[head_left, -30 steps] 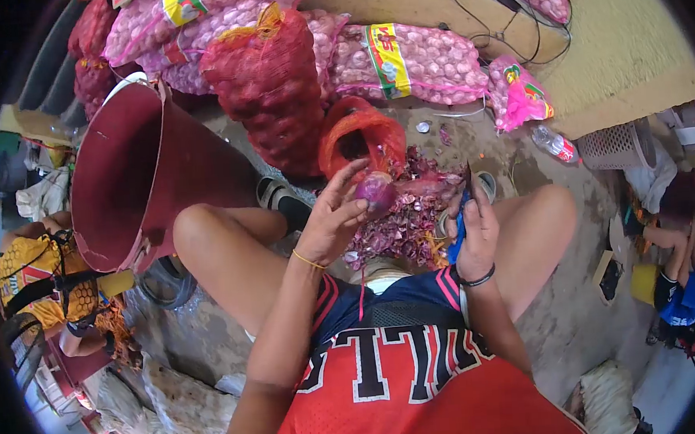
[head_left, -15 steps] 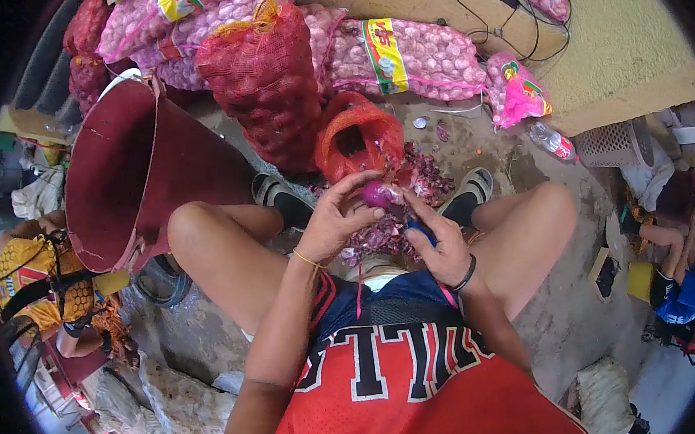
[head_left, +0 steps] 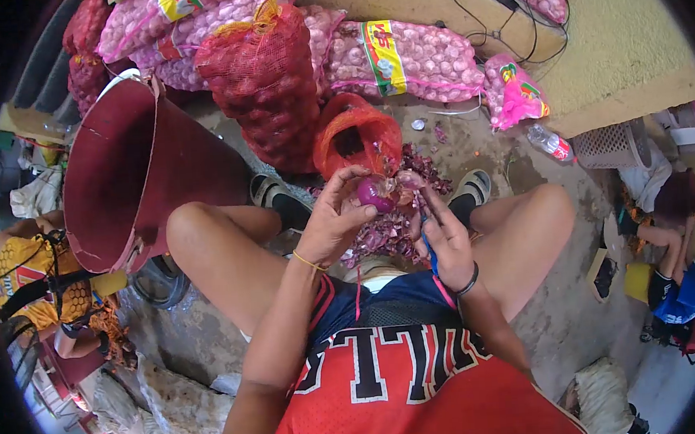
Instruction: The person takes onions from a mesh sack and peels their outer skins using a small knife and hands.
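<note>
Between the thumb and fingers of my left hand is a purple-red onion, its smooth peeled side turned up. Pale loose skin trails from the onion's right side. My right hand is closed around a small blue-handled knife; the blade is hard to make out. The fingertips of that hand reach toward the loose skin beside the onion. Below both hands lies a heap of purple onion skins on the floor between my feet.
An orange mesh sack stands open ahead, beside a full red mesh sack. At left leans a large maroon tub. Pink bags of onions line the back. A plastic bottle lies right. Other people sit at both sides.
My right hand has drawn slightly right and down, away from the onion, with its fingers spread more. The onion has turned in my left hand, showing more smooth purple surface and pulled-back skin.
</note>
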A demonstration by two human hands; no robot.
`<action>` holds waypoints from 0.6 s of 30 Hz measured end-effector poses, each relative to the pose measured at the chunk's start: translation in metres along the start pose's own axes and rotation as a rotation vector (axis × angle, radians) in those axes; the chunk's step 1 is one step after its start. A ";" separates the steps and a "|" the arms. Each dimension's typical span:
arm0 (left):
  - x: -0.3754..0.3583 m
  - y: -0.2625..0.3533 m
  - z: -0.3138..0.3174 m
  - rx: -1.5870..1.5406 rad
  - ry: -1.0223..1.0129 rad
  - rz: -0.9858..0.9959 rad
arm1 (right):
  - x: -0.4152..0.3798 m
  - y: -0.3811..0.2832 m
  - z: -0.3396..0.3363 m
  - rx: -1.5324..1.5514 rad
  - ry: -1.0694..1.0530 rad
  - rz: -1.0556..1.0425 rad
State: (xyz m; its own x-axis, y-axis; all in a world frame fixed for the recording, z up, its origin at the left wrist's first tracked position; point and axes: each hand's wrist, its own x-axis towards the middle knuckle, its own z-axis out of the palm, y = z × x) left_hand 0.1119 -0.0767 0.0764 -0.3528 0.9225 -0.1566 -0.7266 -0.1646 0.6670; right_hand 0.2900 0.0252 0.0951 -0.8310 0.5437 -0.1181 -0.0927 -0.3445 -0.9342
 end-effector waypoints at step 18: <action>0.002 0.000 0.003 0.097 0.132 -0.129 | 0.002 0.015 -0.006 -0.185 0.117 -0.045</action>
State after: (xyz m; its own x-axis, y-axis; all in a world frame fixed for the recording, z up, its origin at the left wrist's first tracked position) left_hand 0.1129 -0.0737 0.0789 -0.3392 0.8792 -0.3346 -0.7130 -0.0083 0.7011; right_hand 0.2898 0.0257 0.0784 -0.7579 0.6442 -0.1032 -0.0171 -0.1778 -0.9839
